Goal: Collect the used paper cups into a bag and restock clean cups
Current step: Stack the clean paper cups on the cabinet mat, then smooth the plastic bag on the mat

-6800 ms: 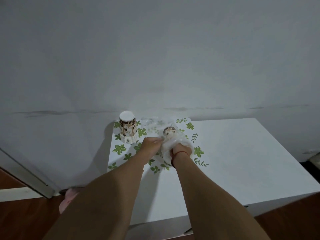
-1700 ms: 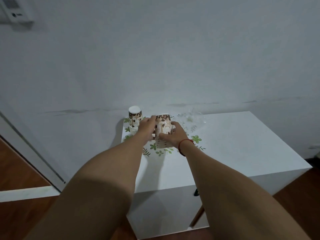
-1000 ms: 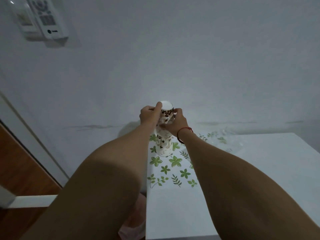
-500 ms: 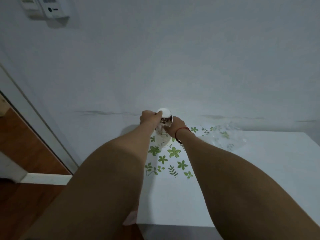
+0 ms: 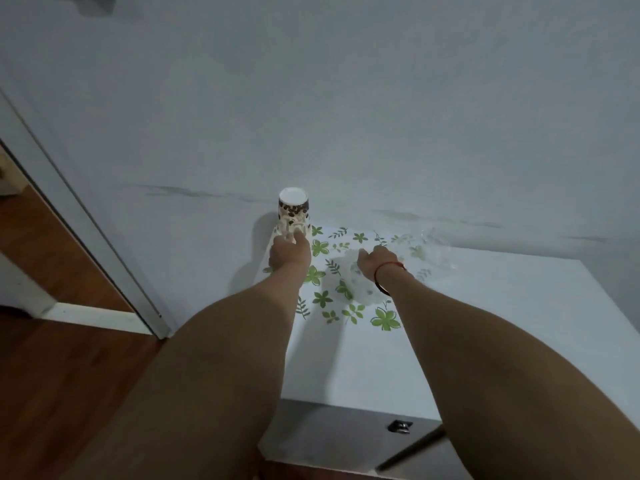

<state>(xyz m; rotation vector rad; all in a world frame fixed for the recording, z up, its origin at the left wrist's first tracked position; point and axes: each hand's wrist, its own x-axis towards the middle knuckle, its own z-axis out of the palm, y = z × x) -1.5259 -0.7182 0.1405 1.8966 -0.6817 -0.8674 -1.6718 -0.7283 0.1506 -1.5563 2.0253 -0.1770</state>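
Under our fingers spreads the white worktop (image 5: 467, 334), its far left corner covered by a mat (image 5: 382, 320) printed with green leaves. Beyond our right fingers, near the wall (image 5: 346, 116), sits a crumpled clear wrapper (image 5: 436, 252). Our right hand (image 5: 377, 263) has its fingers clenched on a pale bag (image 5: 360, 289), which bulges beneath the wrist over the mat. Our left hand (image 5: 290, 252) grasps the foot of the upturned cup stack (image 5: 293, 211), which rises upright past those fingers, left of the bag.
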